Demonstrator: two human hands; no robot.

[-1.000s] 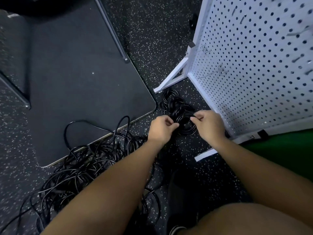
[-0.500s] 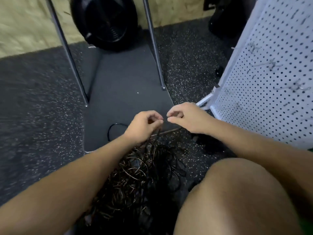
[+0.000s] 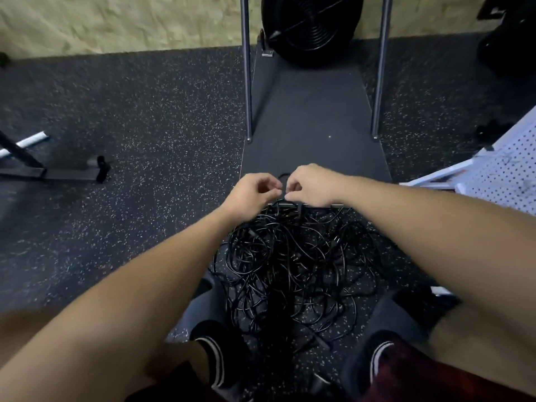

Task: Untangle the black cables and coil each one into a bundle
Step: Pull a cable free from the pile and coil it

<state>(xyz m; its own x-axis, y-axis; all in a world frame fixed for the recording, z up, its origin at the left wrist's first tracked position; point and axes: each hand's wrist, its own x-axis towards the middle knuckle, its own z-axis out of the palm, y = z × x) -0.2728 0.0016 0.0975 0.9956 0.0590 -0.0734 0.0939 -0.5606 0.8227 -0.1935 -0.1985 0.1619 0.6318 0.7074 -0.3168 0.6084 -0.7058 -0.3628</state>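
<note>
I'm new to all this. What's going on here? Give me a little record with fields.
setting: speckled dark floor, person seen from above
main item: tangled pile of black cables between the feet
left hand: fingers curled, raised above the pile's far edge
right hand: fingers curled, close to the left
what they pinch: too small to tell
behind: dark mat, black fan
right edge: white pegboard
</note>
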